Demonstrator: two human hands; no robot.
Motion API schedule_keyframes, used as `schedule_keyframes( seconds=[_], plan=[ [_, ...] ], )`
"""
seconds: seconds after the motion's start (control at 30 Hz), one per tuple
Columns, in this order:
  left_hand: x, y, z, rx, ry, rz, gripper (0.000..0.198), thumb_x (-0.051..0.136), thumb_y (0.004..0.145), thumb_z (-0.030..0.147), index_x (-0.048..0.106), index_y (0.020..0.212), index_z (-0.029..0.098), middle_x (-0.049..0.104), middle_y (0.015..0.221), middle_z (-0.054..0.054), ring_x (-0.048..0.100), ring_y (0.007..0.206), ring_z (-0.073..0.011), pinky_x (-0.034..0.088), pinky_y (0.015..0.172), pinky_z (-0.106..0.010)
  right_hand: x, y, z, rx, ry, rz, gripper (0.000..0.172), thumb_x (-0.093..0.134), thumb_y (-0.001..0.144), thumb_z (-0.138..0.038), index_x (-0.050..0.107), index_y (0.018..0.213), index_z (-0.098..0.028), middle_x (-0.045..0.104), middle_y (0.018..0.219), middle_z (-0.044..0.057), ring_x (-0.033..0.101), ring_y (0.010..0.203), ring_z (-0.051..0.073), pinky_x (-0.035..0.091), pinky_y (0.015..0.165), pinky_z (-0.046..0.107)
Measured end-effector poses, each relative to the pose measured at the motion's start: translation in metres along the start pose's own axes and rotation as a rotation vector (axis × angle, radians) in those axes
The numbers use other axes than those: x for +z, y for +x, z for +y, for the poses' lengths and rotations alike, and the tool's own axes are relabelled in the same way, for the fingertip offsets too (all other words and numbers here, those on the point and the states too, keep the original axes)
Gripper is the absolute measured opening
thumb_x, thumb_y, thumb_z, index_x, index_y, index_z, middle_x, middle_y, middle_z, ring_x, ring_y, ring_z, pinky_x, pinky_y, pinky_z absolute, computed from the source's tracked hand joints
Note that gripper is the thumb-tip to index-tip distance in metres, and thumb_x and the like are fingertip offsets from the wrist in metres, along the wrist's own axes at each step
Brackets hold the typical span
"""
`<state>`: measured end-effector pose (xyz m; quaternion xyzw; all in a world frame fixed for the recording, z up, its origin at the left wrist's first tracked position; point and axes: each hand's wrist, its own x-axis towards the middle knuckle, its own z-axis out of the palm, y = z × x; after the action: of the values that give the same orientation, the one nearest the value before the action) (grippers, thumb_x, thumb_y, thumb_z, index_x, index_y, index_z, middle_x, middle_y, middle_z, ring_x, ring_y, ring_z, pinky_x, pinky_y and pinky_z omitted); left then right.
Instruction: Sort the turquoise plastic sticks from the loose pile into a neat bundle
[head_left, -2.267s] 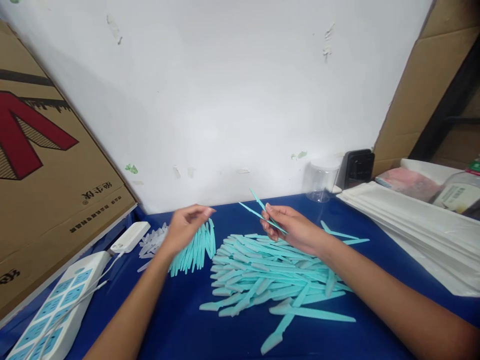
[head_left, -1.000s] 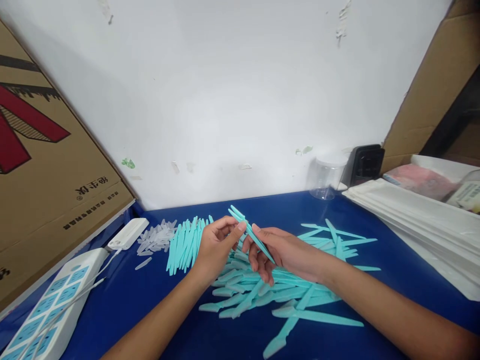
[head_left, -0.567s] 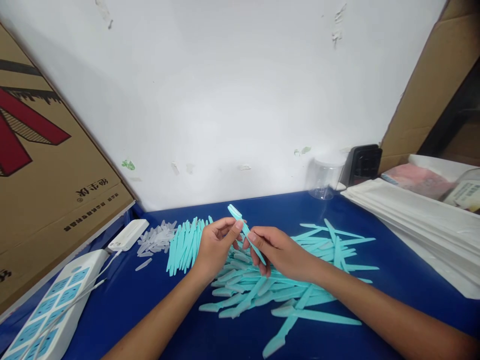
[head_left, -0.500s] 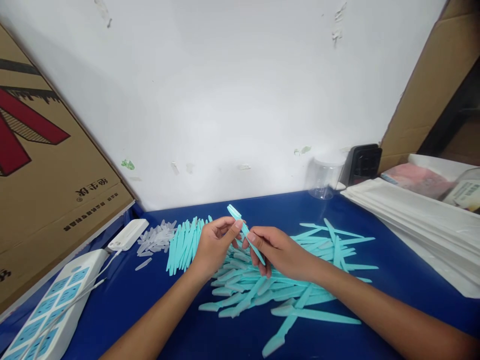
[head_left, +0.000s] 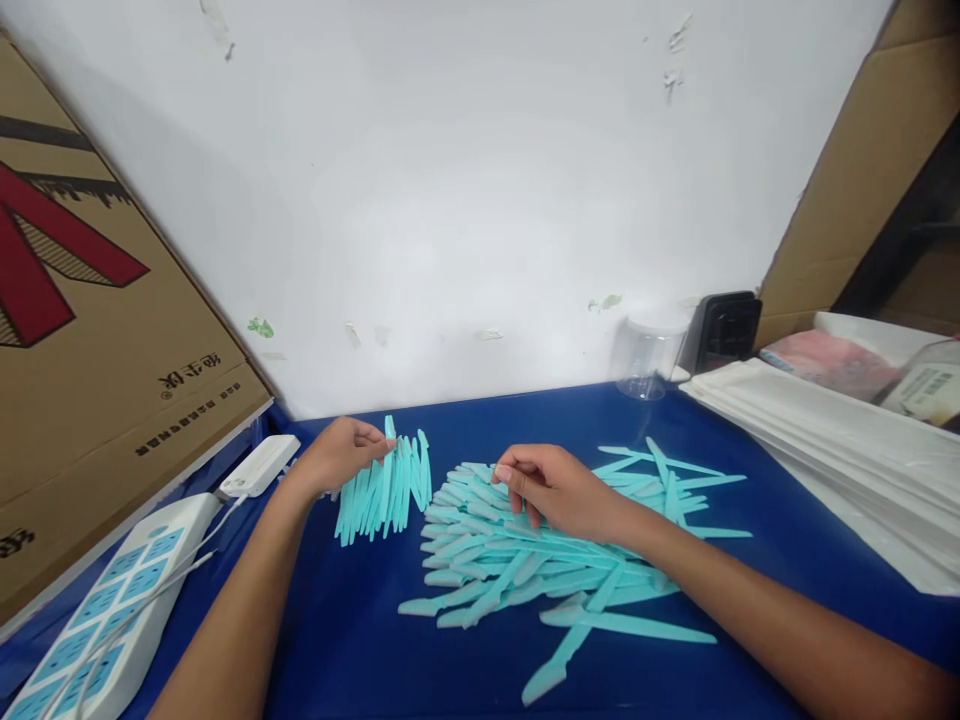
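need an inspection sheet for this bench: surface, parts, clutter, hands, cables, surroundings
Surface: blue tabletop, largely covered on the right.
Parts: turquoise pile with pieces crossing at odd angles; smaller turquoise row to its left, more evenly lined up.
Clutter: clear jar, black item and white sheets at right; power strip and white device at left.
Hands: left hand pinches one turquoise piece over the row; right hand over the pile, fingers curled, grip unclear.
Cables: white cables lie across the power strip; one reaches the white device.
Surroundings: scuffed white wall behind, printed cardboard at left.
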<state>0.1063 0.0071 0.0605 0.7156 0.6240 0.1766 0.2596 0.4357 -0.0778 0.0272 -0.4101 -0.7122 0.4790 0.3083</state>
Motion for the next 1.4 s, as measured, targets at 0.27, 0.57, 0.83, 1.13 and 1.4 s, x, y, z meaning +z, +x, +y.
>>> schedule_keyframes(
  seconds=[0.27,0.57,0.83,1.13,1.4],
  plan=[
    [0.007,0.005,-0.008,-0.002,0.129,-0.052,0.047,0.068,0.072,0.062,0.072,0.064,0.016,0.07,0.065,-0.006,0.055,0.059,-0.019,0.036,0.056,-0.028,-0.001,0.0,0.003,-0.006,-0.007,-0.023,0.032,0.051,0.101,-0.045,0.064,0.089,-0.017,0.068,0.076,0.003,0.062,0.058,0.013,0.051,0.054,0.024],
    [0.009,0.003,0.001,-0.08,0.173,0.026,0.046,0.076,0.061,0.061,0.072,0.077,0.018,0.07,0.067,-0.004,0.058,0.058,-0.0202,0.035,0.052,-0.027,-0.005,0.0,0.003,-0.03,-0.028,-0.021,0.032,0.051,0.1,-0.045,0.064,0.088,-0.018,0.068,0.075,0.003,0.062,0.057,0.014,0.05,0.055,0.026],
    [-0.008,0.0,-0.011,-0.17,0.445,0.249,0.049,0.057,0.08,0.069,0.068,0.077,0.021,0.07,0.079,-0.009,0.063,0.073,-0.0265,0.033,0.057,-0.029,-0.009,-0.002,0.002,-0.035,-0.119,0.006,0.033,0.047,0.102,-0.044,0.064,0.088,-0.02,0.067,0.074,0.002,0.058,0.058,0.014,0.045,0.055,0.027],
    [0.031,-0.004,0.025,0.173,0.396,0.418,0.042,0.049,0.092,0.059,0.066,0.084,0.022,0.061,0.064,-0.001,0.055,0.06,-0.0191,0.027,0.057,-0.028,-0.035,-0.002,0.001,-0.113,-0.629,0.084,0.03,0.067,0.088,-0.051,0.071,0.095,-0.022,0.066,0.089,0.005,0.057,0.073,0.018,0.035,0.059,0.029],
    [0.081,-0.019,0.054,0.499,0.277,0.194,0.038,0.047,0.098,0.051,0.068,0.087,0.022,0.056,0.06,0.0,0.051,0.057,-0.0167,0.027,0.057,-0.028,-0.031,-0.005,0.003,-0.041,-0.535,-0.105,0.047,0.075,0.074,-0.067,0.07,0.092,-0.024,0.064,0.101,0.008,0.058,0.082,0.023,0.037,0.058,0.03]
  ],
)
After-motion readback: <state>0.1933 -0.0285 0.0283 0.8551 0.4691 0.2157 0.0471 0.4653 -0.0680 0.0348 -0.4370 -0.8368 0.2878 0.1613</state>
